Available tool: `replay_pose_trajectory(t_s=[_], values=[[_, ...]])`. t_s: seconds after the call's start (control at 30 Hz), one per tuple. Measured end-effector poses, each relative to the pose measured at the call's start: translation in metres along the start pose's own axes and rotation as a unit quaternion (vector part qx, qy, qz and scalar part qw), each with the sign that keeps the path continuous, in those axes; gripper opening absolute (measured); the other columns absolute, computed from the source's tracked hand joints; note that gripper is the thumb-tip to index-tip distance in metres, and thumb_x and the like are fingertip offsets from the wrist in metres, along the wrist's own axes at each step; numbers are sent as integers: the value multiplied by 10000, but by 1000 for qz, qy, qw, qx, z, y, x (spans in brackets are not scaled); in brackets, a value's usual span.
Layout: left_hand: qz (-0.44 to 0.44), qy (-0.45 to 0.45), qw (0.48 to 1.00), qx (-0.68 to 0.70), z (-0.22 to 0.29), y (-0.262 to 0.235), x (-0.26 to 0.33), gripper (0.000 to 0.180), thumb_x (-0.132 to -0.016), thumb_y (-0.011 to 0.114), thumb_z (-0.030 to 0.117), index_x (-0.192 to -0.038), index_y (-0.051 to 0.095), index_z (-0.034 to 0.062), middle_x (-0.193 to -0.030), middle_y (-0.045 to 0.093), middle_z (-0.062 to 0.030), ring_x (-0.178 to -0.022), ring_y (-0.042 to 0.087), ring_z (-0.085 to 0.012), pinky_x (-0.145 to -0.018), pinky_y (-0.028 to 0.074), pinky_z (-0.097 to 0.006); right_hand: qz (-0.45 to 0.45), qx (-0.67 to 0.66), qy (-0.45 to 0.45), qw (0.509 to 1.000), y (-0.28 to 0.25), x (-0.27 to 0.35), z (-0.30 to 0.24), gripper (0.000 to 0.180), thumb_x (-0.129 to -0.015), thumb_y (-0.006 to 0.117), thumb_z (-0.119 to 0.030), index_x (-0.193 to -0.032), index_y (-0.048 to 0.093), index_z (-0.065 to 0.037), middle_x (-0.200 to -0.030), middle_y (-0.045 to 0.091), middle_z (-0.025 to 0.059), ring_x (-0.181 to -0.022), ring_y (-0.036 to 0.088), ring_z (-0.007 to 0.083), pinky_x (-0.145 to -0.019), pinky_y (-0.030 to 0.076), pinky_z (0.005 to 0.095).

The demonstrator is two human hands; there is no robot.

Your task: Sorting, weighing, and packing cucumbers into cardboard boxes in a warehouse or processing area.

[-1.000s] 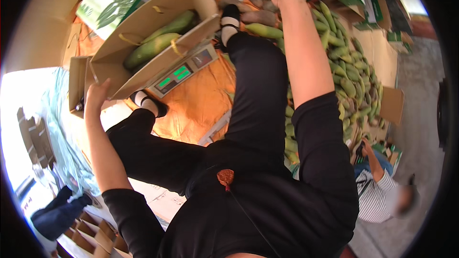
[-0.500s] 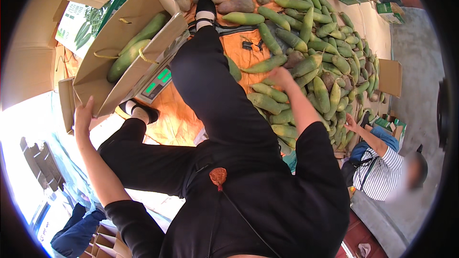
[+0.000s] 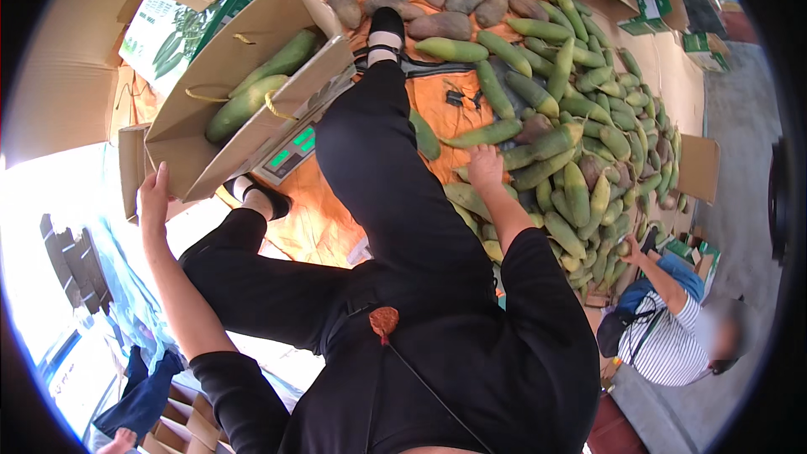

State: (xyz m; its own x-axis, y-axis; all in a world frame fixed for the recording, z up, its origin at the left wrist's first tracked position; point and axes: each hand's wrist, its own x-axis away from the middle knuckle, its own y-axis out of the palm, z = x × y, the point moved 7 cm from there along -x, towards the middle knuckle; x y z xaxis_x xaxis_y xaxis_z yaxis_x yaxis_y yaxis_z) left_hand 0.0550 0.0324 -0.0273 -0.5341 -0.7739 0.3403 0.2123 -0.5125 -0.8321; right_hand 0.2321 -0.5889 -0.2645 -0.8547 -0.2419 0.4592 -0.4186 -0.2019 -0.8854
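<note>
Though creased, an orange sheet (image 3: 311, 220) under green radishes (image 3: 577, 192), grey floor (image 3: 744, 143) beyond.

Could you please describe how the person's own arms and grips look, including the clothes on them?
Both arms wear plain black sleeves that end around the elbow, with no marking that I can see. The forearms below are bare. The left grip and the right grip are ungloved human hands, and no watch or bracelet shows at either wrist.
</note>
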Motion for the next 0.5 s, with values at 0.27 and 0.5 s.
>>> replay_pose_trajectory(t_s=[0.27, 0.5], values=[[51, 19, 999, 2, 10, -4, 7, 422, -902, 549, 403, -801, 607, -3, -641, 533, -38, -615, 508, -121, -609, 425, -284, -32, 123, -118, 985, -2, -60, -44, 220, -839, 515, -153, -1045, 592, -168, -1114, 531, 17, -1123, 456, 215, -881, 386, 448], [88, 22, 996, 15, 7, -9, 15, 446, -869, 584, 401, -878, 621, -43, -676, 568, -89, -643, 542, -147, -624, 436, -315, -61, 184, -124, 973, 10, -48, -57, 221, -886, 496, -204, -1064, 626, -191, -1132, 546, 15, -1159, 444, 208, -973, 309, 535]])
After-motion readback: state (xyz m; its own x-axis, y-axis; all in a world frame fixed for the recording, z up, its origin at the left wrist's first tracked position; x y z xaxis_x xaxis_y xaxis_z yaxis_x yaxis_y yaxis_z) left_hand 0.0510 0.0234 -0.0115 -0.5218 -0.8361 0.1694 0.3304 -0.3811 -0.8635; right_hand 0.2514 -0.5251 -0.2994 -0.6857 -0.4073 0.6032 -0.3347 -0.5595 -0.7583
